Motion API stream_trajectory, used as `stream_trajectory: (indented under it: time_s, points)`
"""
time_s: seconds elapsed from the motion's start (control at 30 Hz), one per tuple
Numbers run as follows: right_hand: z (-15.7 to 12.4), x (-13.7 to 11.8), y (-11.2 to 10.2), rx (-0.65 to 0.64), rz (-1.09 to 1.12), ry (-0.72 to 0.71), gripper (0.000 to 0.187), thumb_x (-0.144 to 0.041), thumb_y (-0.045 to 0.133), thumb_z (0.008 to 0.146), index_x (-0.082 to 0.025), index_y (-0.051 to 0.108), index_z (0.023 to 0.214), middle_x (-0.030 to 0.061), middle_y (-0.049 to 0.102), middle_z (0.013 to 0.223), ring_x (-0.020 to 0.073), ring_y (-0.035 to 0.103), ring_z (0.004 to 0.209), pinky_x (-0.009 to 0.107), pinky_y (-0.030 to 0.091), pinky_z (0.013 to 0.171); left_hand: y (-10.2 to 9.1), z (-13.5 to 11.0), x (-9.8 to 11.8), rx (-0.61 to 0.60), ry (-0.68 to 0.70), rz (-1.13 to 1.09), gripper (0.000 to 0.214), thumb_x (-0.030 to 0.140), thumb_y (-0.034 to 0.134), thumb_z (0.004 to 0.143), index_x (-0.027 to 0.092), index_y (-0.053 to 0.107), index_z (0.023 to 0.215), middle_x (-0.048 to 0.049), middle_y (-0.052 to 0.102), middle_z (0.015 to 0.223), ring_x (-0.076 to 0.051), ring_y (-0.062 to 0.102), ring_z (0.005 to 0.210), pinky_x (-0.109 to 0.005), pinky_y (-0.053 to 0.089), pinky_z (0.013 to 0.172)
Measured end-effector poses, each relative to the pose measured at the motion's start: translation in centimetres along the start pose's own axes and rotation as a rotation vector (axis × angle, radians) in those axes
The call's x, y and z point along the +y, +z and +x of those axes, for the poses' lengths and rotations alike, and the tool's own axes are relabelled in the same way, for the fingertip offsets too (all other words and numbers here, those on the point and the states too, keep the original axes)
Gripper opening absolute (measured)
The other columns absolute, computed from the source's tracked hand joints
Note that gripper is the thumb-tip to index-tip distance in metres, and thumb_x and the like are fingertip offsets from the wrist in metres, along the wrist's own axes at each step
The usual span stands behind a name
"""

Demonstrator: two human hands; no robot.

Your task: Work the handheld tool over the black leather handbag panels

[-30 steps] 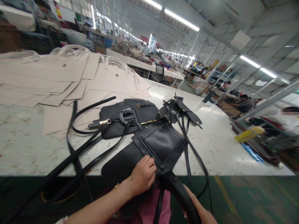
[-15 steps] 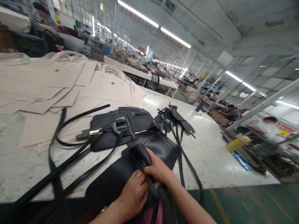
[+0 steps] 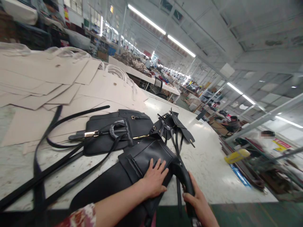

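Observation:
A black leather bag (image 3: 151,151) lies at the front edge of the white table (image 3: 213,164). My left hand (image 3: 153,179) rests flat on its front pocket with the fingers spread. My right hand (image 3: 199,205) is wrapped round a thick black handle (image 3: 184,179) that rises from the bag's right side, just off the table edge. Behind this bag lies a second black bag (image 3: 118,132) with gold hardware. Long black straps (image 3: 59,164) trail from it to the left.
Beige flat bag pieces (image 3: 47,82) are stacked across the back left of the table. A smaller black leather piece (image 3: 175,126) with straps lies behind the bag. Other work tables and seated people (image 3: 233,123) are to the right, across a green floor.
My left hand has opened and spread flat on the bag's pocket. My right hand has drawn the black handle back off the bag to its right side. The view has shifted slightly.

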State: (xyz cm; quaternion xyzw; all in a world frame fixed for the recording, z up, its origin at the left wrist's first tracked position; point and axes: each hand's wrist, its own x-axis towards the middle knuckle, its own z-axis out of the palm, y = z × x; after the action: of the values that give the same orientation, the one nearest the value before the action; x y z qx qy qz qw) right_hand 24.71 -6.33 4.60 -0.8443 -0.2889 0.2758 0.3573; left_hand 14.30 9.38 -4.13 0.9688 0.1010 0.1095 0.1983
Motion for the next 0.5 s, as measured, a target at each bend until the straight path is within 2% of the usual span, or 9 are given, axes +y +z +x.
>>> stream_trajectory:
  time_s: [0.13,0.3,0.37,0.4,0.5]
  points:
    - [2.3,0.8,0.1,-0.132,0.048,0.036,0.081,-0.022,0.046,0.063,-0.016,0.011,0.135,-0.0005,0.059,0.07,0.0129,0.051,0.047,0.025,0.042,0.048,2.1,1.2,-1.1,-0.026,0.017,0.084,0.066,0.058,0.04,0.073,0.018,0.039,0.125,-0.0128,0.028,0.137,-0.037,0.01,0.127,-0.064,0.001,0.094]
    - [4.1,1.2,-0.1,-0.202,0.057,0.012,0.079,-0.021,0.045,0.064,-0.021,0.009,0.135,-0.0049,0.054,0.059,0.0128,0.048,0.042,0.025,0.041,0.044,1.9,0.5,-1.6,-0.027,0.013,0.074,0.066,0.056,0.039,0.074,0.018,0.038,0.126,-0.0132,0.029,0.137,-0.038,0.01,0.126,-0.065,0.003,0.092]
    - [4.2,2.0,-0.4,-0.19,0.02,-0.059,0.078,-0.021,0.045,0.063,-0.019,0.014,0.134,-0.0005,0.06,0.071,0.0158,0.056,0.055,0.027,0.045,0.052,1.9,0.4,-1.7,-0.019,0.017,0.062,0.065,0.055,0.039,0.074,0.018,0.037,0.127,-0.013,0.028,0.137,-0.038,0.01,0.126,-0.065,0.002,0.093]
    - [4.2,2.4,-0.6,-0.164,-0.006,-0.108,0.077,-0.021,0.045,0.062,-0.016,0.019,0.134,0.0026,0.062,0.083,0.0182,0.059,0.068,0.027,0.047,0.06,1.9,0.3,-1.7,-0.016,0.024,0.054,0.065,0.055,0.04,0.074,0.018,0.036,0.127,-0.013,0.027,0.138,-0.038,0.01,0.127,-0.065,0.002,0.093]
    - [4.1,3.2,-0.5,-0.066,-0.084,-0.197,0.073,-0.022,0.047,0.06,-0.013,0.029,0.13,0.0063,0.055,0.111,0.0231,0.051,0.104,0.027,0.043,0.082,1.8,0.2,-1.6,-0.01,0.04,0.036,0.065,0.053,0.041,0.073,0.017,0.036,0.127,-0.0132,0.027,0.138,-0.037,0.01,0.127,-0.063,0.001,0.094]
